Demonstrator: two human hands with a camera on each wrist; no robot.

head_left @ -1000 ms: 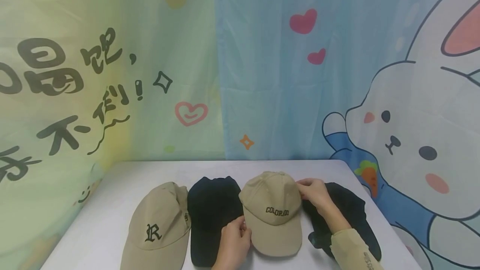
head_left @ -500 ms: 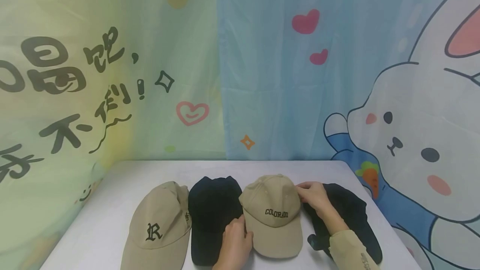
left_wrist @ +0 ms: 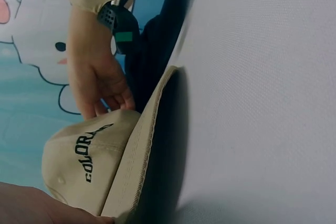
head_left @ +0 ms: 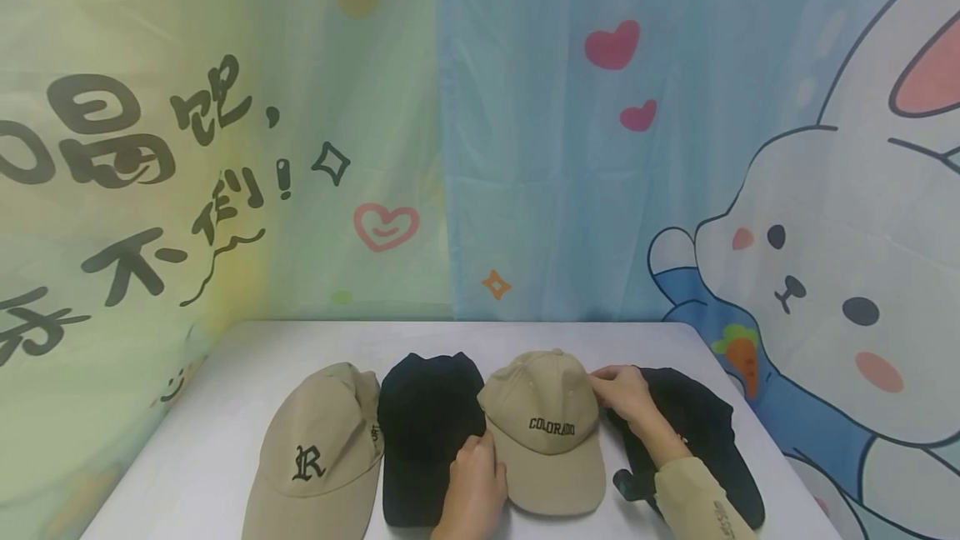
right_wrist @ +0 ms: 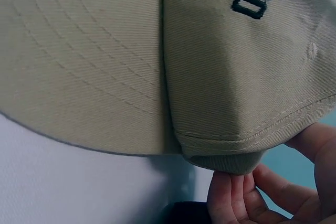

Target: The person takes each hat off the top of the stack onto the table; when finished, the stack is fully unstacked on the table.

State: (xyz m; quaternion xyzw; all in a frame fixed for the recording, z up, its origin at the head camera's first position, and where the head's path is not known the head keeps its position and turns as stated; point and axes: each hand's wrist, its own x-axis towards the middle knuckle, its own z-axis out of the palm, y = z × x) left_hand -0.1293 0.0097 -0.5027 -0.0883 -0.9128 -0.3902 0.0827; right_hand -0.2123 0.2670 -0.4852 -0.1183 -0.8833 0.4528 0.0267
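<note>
A beige baseball cap [head_left: 551, 473] with dark COLORADO lettering lies on the white table, brim toward me. My left hand [head_left: 474, 486] pinches the left edge of its brim near the crown. On the other side, my right hand [head_left: 626, 398] pinches the lower edge of the crown; in the right wrist view, the fingertips [right_wrist: 239, 195] and thumb meet at that edge. The left wrist view shows the brim [left_wrist: 144, 150] standing clear of the tabletop along its front. A black cap [head_left: 427, 432] lies directly left, partly behind my left hand.
Farther left sits another beige cap [head_left: 322, 432] with a black R, touching the black one. A second black cap [head_left: 712, 432] lies at the right, partly under my right forearm. A dark device [head_left: 633, 486] is strapped to my right wrist. Printed curtains [head_left: 525, 148] hang behind the table [head_left: 187, 457].
The COLORADO cap has shifted slightly toward me and tilted a little, so its lettering shows fully. Both hands keep hold of it, with my left hand edging slightly right.
</note>
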